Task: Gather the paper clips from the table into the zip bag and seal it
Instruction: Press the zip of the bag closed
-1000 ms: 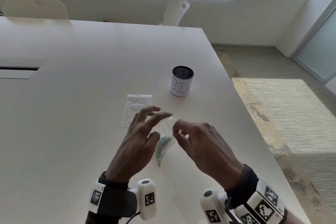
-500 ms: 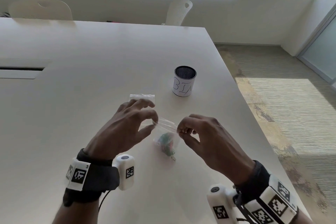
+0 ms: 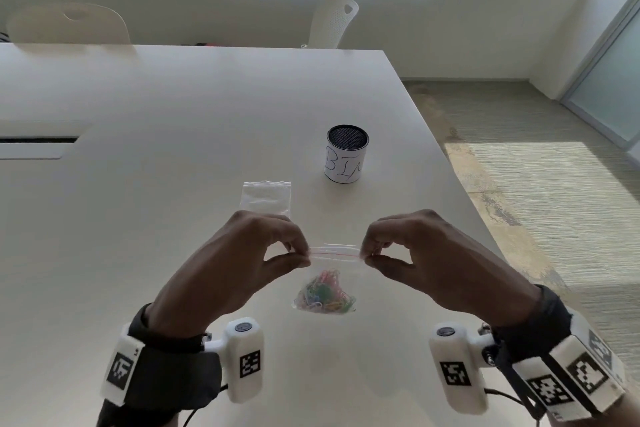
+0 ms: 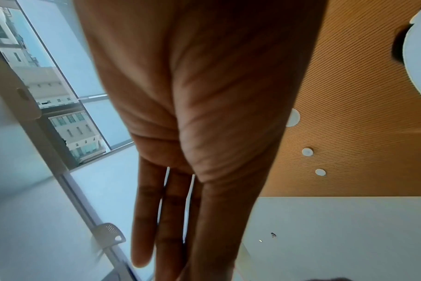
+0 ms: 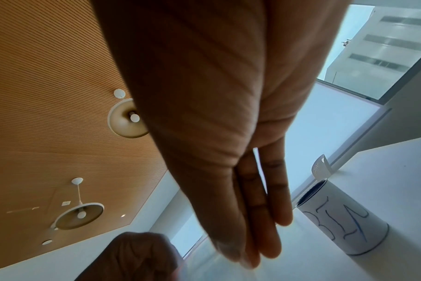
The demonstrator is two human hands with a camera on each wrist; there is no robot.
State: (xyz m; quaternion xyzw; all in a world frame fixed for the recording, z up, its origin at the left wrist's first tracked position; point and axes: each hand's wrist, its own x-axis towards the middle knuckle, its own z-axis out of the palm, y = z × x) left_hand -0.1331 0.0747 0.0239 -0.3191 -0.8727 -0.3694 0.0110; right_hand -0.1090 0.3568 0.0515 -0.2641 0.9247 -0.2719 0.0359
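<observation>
Left hand (image 3: 239, 267): my fingers pinch the small clear plastic zip bag (image 3: 329, 279) top.
Right hand (image 3: 419, 260): pinches its other end.
Inside: colourful paper clips (image 3: 325, 293).

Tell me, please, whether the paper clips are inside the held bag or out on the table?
Inside: the paper clips sit bunched at the bottom of the zip bag.

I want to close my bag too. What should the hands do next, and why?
Probably slide the pinch along the zip strip to press it shut. The paper clips are inside the zip bag, and the left hand and right hand pinch its ends.
</observation>
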